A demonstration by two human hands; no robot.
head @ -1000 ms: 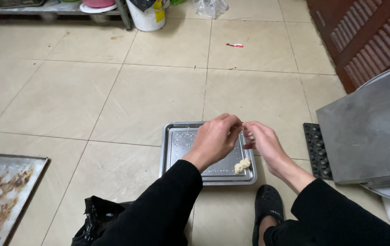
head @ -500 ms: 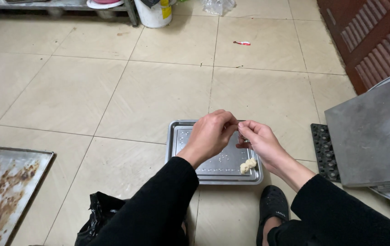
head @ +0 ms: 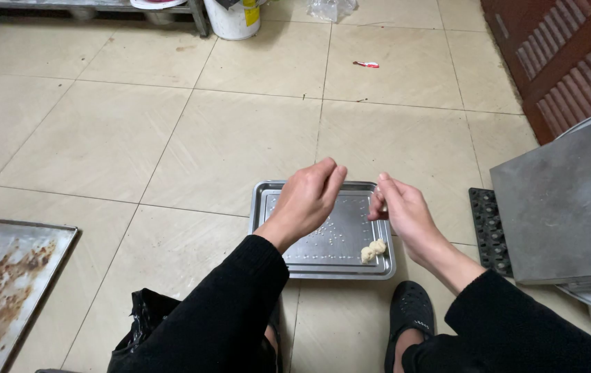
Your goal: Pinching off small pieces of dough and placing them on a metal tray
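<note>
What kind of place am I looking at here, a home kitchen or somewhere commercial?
Probably the back area of a small food workshop or commercial kitchen, worked at floor level. A perforated metal tray with dough lumps sits on the tiled floor, a crusted baking tray lies nearby, and a white bucket stands under a metal rack.

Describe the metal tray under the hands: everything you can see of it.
The metal tray is a shallow rectangular pan of shiny, silvery metal with a raised rim and rounded corners. Its base is dotted with rows of small perforations or bumps. It lies flat on the beige tiled floor. Two small pale dough lumps sit touching each other near its front right corner. The left hand and right hand hover above it, apparently without touching it.
</note>
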